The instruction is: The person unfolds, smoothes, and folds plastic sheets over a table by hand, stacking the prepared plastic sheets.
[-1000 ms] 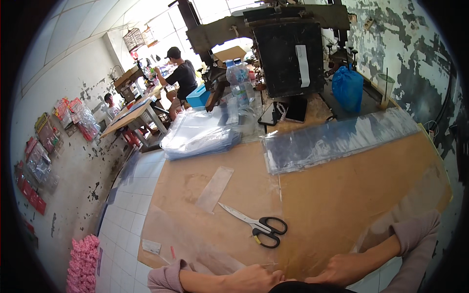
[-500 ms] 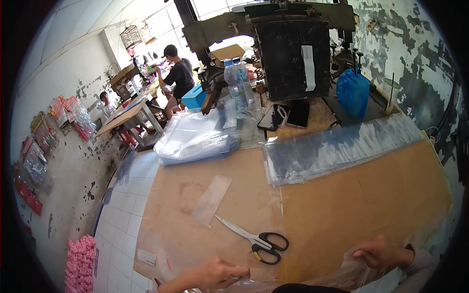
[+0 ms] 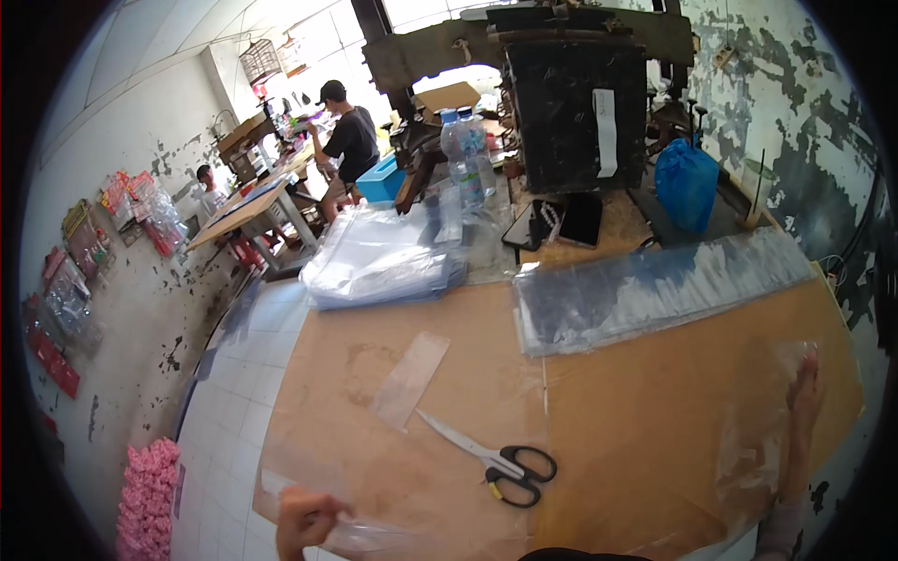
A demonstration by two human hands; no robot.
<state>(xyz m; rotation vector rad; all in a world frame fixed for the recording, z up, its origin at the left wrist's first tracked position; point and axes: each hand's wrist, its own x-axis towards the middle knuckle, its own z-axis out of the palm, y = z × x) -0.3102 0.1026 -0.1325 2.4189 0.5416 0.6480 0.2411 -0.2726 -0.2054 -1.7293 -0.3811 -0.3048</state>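
My left hand (image 3: 307, 516) is closed at the table's near left edge, fingers pinched on thin clear plastic film (image 3: 374, 536) that trails rightward. Over at the right side, my right hand (image 3: 804, 388) is raised, its fingertips closed on a corner of clear plastic film (image 3: 753, 439) hanging below it. Whether both hands hold one piece is hard to tell, as the film is see-through. Between them lie black-handled scissors (image 3: 505, 467), blades partly apart and pointing far left. Just beyond the blades rests a small translucent plastic strip (image 3: 412, 379).
Stacked clear plastic sheets (image 3: 383, 262) lie at the far left, a long flat plastic pile (image 3: 655, 294) at the far right. Behind stand water bottles (image 3: 463, 154), phones (image 3: 580, 220), a blue bag (image 3: 686, 187) and a black machine (image 3: 575, 112). Another person (image 3: 351, 140) works farther off.
My right hand has moved up and to the right, lifting film with it. My left hand has shifted left. The scissors stay in place on the table.
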